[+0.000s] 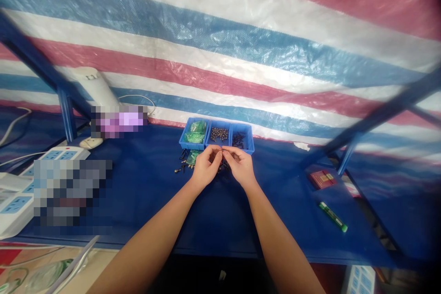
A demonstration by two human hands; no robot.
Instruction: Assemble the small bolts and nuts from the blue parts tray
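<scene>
Landmark: the three-bin blue row [192, 146]. Largest item, a red, white and blue striped sheet [220, 46], hangs behind the row; the dark blue tabletop [144, 183] extends beneath it and to both sides. Blue frame bars [372, 117] slant up well apart from the row, one on each side. Far left of the row and nearer the viewer: white power strip [14, 220] with light-blue socket panels, beside it a pixelated object [72, 193], unidentifiable. White cylinder [99, 87] left of the row, tilted, a violet pixelated patch [127, 119] at its base. Left hand [206, 167] and right hand [243, 167] are just in front of the row, fingers bent, fingertips pinched together; cannot tell whether a small part sits between them. Red box [323, 179] right of the row, gold-coloured marking on top, too small to read. Green tube [332, 217] right of the row and nearer the viewer than the box; its print is likewise unreadable. Green packets [195, 137] fill the row's left bin; another packet [192, 158] lies directly in front, beside the left hand. Smallest: brass-coloured parts [219, 134] in the middle bin; black parts [238, 139], possibly screws, in the right bin; loose black and brass-coloured pieces [177, 171] on the tabletop before the row, some partly hidden by the hands.
</scene>
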